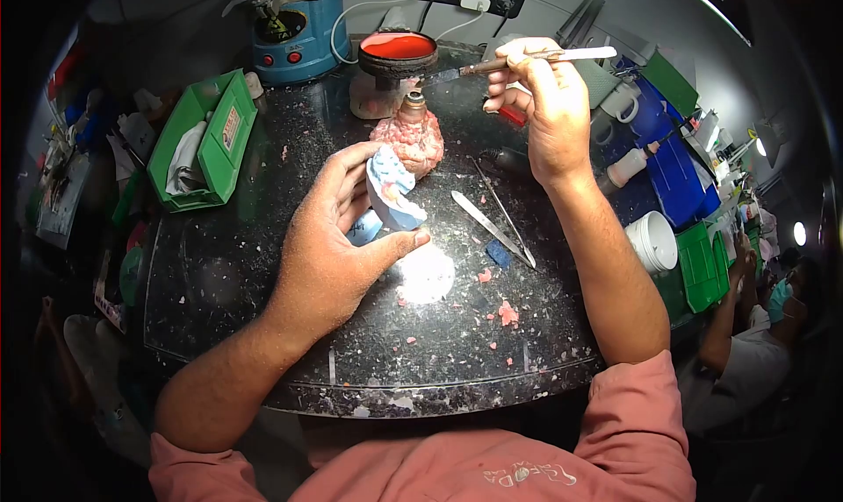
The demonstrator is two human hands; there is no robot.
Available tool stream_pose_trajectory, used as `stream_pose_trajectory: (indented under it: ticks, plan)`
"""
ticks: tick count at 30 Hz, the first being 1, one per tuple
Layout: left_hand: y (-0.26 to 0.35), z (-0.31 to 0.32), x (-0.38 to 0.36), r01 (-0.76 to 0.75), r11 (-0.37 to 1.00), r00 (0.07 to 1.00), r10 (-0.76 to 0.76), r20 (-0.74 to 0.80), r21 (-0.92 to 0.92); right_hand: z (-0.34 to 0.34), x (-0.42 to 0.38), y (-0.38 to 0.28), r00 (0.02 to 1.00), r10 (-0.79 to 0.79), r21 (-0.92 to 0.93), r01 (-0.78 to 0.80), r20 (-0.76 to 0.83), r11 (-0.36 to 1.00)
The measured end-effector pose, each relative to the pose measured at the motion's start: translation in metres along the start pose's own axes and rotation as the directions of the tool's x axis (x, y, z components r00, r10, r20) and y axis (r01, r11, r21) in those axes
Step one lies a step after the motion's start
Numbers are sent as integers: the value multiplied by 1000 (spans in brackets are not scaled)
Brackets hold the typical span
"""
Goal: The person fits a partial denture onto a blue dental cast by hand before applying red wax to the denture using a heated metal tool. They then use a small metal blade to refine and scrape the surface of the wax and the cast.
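Observation:
My left hand (327, 239) is closed around a pale blue dental plaster model (395, 205), its tooth side tilted up and a bit of pink in its arch. A second blue piece (365, 228) with dark writing shows under the fingers. In my right hand (555, 103) is a wax knife (483, 67), gripped by its handle. The blade points left, just above the metal neck of a burner (411, 142) crusted with pink wax. No flame can be made out. Behind the burner stands a dark round pan (399, 67) holding red material.
Two slim metal tools (493, 224), a small blue block (498, 254) and pink wax scraps (507, 313) lie on the black bench. A green bin (230, 164) is left, a blue machine (307, 41) behind, a white tub (652, 241) right. A co-worker (755, 353) sits at right.

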State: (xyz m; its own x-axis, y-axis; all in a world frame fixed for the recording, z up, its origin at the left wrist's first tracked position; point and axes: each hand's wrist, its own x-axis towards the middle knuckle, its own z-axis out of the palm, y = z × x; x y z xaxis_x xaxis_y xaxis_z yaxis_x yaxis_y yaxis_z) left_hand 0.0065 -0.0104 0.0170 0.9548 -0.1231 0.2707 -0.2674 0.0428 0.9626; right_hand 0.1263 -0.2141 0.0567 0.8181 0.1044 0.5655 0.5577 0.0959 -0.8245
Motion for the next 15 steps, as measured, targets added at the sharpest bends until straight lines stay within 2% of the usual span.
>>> stream_pose_trajectory:
  ticks: [8,10,12,14,15]
  plan:
    - [0,-1,1,27,1000,1000,-27,-3,0,2,-2,-5,1000,6,29,-6,5,1000]
    - [0,-1,1,8,1000,1000,-8,0,-22,6,-7,-16,993,9,156,-27,115,987]
    - [0,0,1,3,999,1000,-3,-3,-34,11,-12,-27,988,-10,181,-18,154,983]
    - [1,-1,1,-4,999,1000,4,0,-46,14,-16,-35,962,-39,2,40,271,999]
    - [1,-1,1,7,998,1000,-7,4,-61,16,-17,-38,957,-41,-13,46,287,999]
